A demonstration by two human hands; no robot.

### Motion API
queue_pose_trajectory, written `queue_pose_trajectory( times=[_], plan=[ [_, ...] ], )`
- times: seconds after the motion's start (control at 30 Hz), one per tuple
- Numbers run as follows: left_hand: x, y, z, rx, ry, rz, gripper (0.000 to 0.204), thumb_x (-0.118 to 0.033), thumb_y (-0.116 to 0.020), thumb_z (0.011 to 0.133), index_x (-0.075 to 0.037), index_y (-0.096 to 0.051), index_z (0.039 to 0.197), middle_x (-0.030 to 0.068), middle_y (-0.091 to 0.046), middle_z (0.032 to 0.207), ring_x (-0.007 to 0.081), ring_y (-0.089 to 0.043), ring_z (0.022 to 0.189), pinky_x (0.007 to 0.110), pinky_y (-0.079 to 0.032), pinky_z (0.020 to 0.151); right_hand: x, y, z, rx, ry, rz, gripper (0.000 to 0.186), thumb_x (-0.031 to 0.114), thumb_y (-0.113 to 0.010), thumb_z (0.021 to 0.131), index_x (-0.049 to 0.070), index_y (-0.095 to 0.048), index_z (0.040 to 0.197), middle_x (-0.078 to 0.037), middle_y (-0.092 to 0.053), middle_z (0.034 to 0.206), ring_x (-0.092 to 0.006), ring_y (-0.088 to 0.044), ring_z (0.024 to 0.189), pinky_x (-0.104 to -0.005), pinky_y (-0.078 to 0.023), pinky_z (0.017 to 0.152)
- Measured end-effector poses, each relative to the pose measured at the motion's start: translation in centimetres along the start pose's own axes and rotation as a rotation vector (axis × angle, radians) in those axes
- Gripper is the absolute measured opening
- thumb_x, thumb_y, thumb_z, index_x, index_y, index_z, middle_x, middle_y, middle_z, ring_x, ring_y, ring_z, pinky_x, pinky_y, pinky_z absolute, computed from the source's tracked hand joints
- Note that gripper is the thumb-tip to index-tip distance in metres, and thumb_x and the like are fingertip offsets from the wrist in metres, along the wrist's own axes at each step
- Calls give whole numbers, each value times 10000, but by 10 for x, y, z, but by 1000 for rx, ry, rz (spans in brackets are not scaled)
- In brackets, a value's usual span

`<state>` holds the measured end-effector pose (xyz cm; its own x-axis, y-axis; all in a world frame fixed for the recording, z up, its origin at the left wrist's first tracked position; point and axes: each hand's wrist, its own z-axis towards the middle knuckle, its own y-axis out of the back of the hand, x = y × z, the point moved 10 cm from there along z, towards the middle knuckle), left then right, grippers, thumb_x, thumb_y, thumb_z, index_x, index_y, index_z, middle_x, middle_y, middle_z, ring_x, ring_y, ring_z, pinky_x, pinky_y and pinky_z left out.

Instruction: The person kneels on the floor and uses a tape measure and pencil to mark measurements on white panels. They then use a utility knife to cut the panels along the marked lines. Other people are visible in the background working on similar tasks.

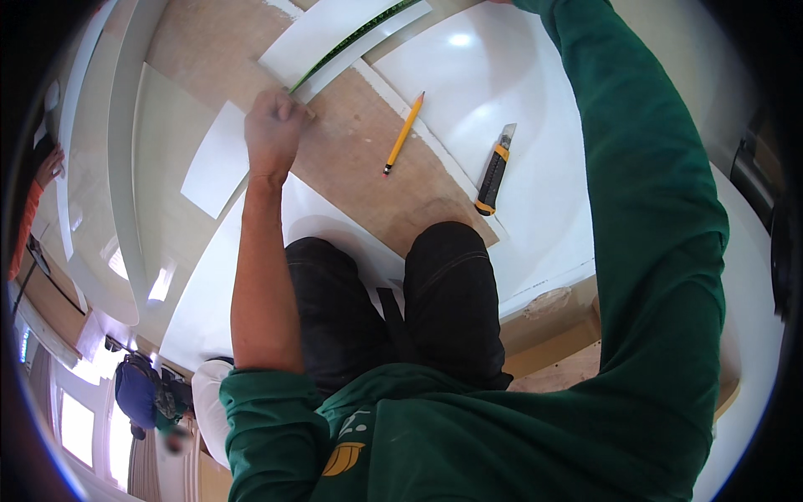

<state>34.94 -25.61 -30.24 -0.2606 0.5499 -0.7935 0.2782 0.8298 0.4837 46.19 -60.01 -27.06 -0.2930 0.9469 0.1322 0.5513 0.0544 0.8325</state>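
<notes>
My left hand (276, 125), slightly blurred, is closed at the near end of a green measuring tape (351, 38), which runs up and right over a white strip (293, 50). My right arm stretches to the top edge, where only a sliver of my right hand (502, 2) shows, its fingers out of sight. A yellow pencil (404, 134) lies on the brown board (452, 201). A black-and-yellow utility knife (493, 176) rests to its right along the edge of a large white sheet (535, 125). A smaller white piece (209, 167) lies left of my left hand.
My knees rest on white sheeting and brown board. Long curved pale panels (100, 167) line the left. Another person's hand (48, 167) in an orange sleeve touches their edge. A blue backpack (138, 393) is at the lower left. A dark object (761, 217) stands at the far right.
</notes>
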Motion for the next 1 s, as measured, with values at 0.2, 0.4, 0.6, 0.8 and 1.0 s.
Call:
queue_pose_trajectory(
  times=[0.2,0.4,0.6,0.8,1.0],
  plan=[
    [4,2,1,-10,4,14,279,-98,-683,809,-47,-424,716,62,-538,808,180,-488,751,290,-459,763,1,4,-6,-10,-13,30,420,300,-614,860,124,-692,1233,-162,-646,1213,-341,-622,1125,-436,-482,1012],
    [9,2,1,-23,7,2,250,-95,-695,809,-46,-460,743,49,-537,785,158,-482,729,288,-468,739,2,0,-5,-22,-34,21,412,294,-610,868,129,-693,1236,-166,-643,1218,-347,-613,1139,-443,-483,1009],
    [10,2,2,-13,20,-21,246,-81,-699,813,-44,-467,740,33,-552,791,139,-484,741,283,-472,737,-1,-3,-5,-12,-59,30,417,281,-613,873,129,-686,1254,-166,-635,1236,-344,-604,1155,-447,-482,1010],
    [11,2,3,-4,-16,16,246,-77,-692,812,-38,-464,727,46,-553,793,151,-488,744,278,-464,748,0,-4,-6,5,-62,36,416,276,-617,873,115,-687,1250,-172,-638,1225,-342,-610,1141,-441,-486,1001],
    [11,3,4,-5,-19,82,218,-97,-700,806,-21,-502,755,56,-570,821,184,-528,763,298,-474,764,1,-4,-6,24,-60,39,405,269,-618,880,113,-689,1246,-173,-637,1224,-337,-611,1143,-446,-482,1007]
  ],
)
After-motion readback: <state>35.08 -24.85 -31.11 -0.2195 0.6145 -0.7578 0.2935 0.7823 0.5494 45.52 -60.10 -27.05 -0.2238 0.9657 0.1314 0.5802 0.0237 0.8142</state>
